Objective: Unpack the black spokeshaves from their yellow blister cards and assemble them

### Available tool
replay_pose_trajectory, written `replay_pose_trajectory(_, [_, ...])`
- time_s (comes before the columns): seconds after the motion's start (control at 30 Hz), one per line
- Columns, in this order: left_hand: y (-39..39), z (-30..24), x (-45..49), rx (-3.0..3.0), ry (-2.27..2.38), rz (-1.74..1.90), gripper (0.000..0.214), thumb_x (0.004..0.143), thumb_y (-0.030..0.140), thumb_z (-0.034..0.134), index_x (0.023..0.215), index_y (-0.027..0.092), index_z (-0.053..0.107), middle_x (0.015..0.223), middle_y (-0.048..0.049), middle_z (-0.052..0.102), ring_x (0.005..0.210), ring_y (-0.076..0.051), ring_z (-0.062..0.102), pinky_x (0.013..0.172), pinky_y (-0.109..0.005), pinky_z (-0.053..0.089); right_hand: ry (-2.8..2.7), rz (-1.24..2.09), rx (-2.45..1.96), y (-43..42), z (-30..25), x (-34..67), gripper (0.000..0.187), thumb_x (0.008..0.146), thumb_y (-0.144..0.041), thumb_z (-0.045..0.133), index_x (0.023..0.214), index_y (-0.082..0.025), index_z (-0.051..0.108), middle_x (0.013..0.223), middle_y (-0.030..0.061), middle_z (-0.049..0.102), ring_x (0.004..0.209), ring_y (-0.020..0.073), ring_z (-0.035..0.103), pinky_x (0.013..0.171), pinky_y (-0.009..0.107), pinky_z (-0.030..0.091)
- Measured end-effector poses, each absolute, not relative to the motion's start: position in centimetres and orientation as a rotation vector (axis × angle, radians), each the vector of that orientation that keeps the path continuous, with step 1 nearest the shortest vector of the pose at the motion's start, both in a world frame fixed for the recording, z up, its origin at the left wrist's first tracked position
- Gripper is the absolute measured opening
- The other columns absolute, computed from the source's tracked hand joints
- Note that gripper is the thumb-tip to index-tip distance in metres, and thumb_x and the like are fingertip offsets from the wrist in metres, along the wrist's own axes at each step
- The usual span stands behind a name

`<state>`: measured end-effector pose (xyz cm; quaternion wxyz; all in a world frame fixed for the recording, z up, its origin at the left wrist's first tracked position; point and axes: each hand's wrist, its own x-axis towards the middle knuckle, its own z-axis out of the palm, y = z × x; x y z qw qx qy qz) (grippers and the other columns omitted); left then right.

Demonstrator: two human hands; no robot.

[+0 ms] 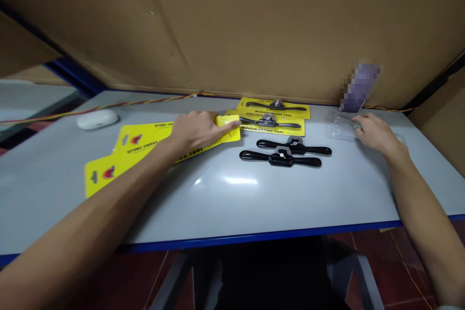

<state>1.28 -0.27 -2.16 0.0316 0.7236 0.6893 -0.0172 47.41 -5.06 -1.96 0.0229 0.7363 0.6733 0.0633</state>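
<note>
Top yellow backing card [234,135] lies on the table [232,203], left of centre, on a fanned stack of like cards [109,174]. Left hand [196,131] rests palm down on it, fingertips at its right end; I cannot tell whether the thumb is hooked under the edge, so grip is unconfirmed. Right hand [376,134] is well apart at the right, fingers loosely curled and touching a clear blister shell [337,128], not clamped on it. Between the hands are two loose black spokeshaves [280,157], side by side and near touching. Just behind them are two packed spokeshaves [271,123] on yellow cards, the front one touching the top card's right end. White rounded object [97,118] sits far left; twisted cable [145,102] runs along the rear edge. Risks, as judged: the glossy cards may slip on each other, so dragging the top one could take the stack with it or nudge the packed pair. The light shell could skate away under fingertip pressure alone.
</note>
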Motion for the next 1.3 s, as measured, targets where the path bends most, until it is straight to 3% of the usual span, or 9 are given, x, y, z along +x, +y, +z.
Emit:
replay_pose_trajectory(0.23, [0.0,-2.7,1.3,2.192,2.126,-0.035,0.098,0.077,0.095,0.034,0.093,0.008,0.075,0.092,-0.0257,0.073,0.090,-0.041,0.068,0.072,-0.044,0.050,2.132,0.365,2.367,-5.3,-0.6,46.6,0.040,0.089,-0.015,0.043,0.120,-0.020,0.068,0.127,0.0175,0.063,0.121,0.0358,0.058,0.095,0.047,0.049])
replay_pose_trajectory(0.33, [-0.3,-2.5,2.0,2.259,2.157,-0.084,0.093,0.078,0.092,0.039,0.098,0.008,0.074,0.097,-0.0261,0.073,0.094,-0.042,0.068,0.075,-0.045,0.050,2.165,0.439,2.385,-5.5,0.0,46.3,0.040,0.090,-0.013,0.039,0.118,-0.019,0.067,0.127,0.0177,0.063,0.120,0.0339,0.058,0.094,0.046,0.049])
replay_pose_trajectory(0.5, [-0.6,-3.1,3.0,2.327,2.112,-0.012,0.067,0.085,0.068,0.043,0.108,0.012,0.072,0.102,-0.0230,0.075,0.095,-0.042,0.070,0.072,-0.043,0.050,1.993,0.249,2.391,-5.8,-0.2,46.1,0.048,0.098,-0.030,0.037,0.139,-0.016,0.058,0.138,0.0223,0.060,0.122,0.0394,0.059,0.091,0.051,0.049])
replay_pose_trajectory(0.73, [-0.2,-4.0,2.9,2.379,2.058,0.172,0.054,0.085,0.048,0.043,0.119,0.014,0.067,0.121,-0.0188,0.073,0.105,-0.040,0.069,0.076,-0.041,0.049,2.051,0.191,2.346,-5.6,-0.6,46.6,0.043,0.100,-0.039,0.045,0.133,-0.019,0.063,0.133,0.0204,0.066,0.117,0.0389,0.063,0.093,0.052,0.050])
replay_pose_trajectory(0.97, [-0.3,-3.6,2.5,2.487,1.978,0.175,0.052,0.088,0.050,0.041,0.120,0.017,0.065,0.119,-0.0157,0.073,0.100,-0.036,0.069,0.072,-0.038,0.047,2.517,0.109,2.195,-5.5,0.1,48.0,0.035,0.095,-0.036,0.047,0.122,-0.021,0.063,0.130,0.0170,0.062,0.117,0.0347,0.062,0.099,0.049,0.050])
replay_pose_trajectory(1.13, [-0.5,-3.1,2.4,2.592,1.883,0.043,0.060,0.093,0.060,0.032,0.112,0.017,0.069,0.096,-0.0156,0.076,0.087,-0.034,0.071,0.066,-0.035,0.042,2.445,0.040,2.121,-5.4,0.1,48.4,0.026,0.086,-0.027,0.051,0.107,-0.022,0.066,0.117,0.0122,0.064,0.103,0.0292,0.065,0.097,0.043,0.050])
replay_pose_trajectory(1.3, [-0.2,-3.6,2.1,2.643,1.733,0.149,0.050,0.089,0.053,0.039,0.105,0.018,0.072,0.102,-0.0132,0.075,0.086,-0.031,0.070,0.066,-0.033,0.043,2.239,0.011,2.167,-5.1,-0.7,48.4,0.035,0.094,-0.023,0.041,0.121,-0.019,0.064,0.125,0.0151,0.063,0.115,0.0290,0.063,0.099,0.040,0.048])
